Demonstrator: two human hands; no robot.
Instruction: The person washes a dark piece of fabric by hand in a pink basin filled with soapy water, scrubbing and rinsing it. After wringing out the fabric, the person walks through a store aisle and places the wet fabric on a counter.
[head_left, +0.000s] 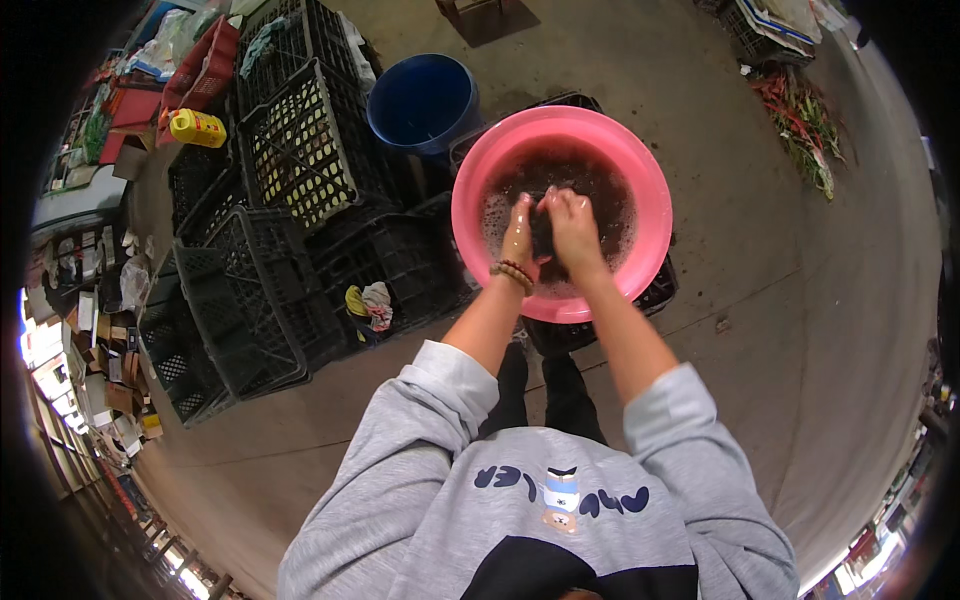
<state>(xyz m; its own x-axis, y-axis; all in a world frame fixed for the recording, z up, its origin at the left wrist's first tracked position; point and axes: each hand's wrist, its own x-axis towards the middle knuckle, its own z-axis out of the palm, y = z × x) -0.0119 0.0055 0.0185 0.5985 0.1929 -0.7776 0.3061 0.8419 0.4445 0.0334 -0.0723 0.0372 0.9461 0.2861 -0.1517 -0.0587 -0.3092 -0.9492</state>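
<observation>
A pink plastic basin (655, 217) stands before me, holding dark, murky water (615, 187) with foam along its edge. Both my hands are over the middle of it, close together, wet and with bent fingers. My left hand (517, 236), with bead bracelets at the wrist, is turned thumb side up. Its palm faces my right hand (574, 229), whose back is towards me. Something dark lies between and beneath them; whether it is soaked cloth or only water, and whether either hand grips it, I cannot tell.
Under the basin is a black plastic crate (656, 289). A blue bucket (457, 79) stands behind it to the left. Stacked black crates (330, 135) fill the left side, with a yellow bottle (196, 128) and rags (375, 304) on them. Leafy plants (806, 124) lie on the floor at right.
</observation>
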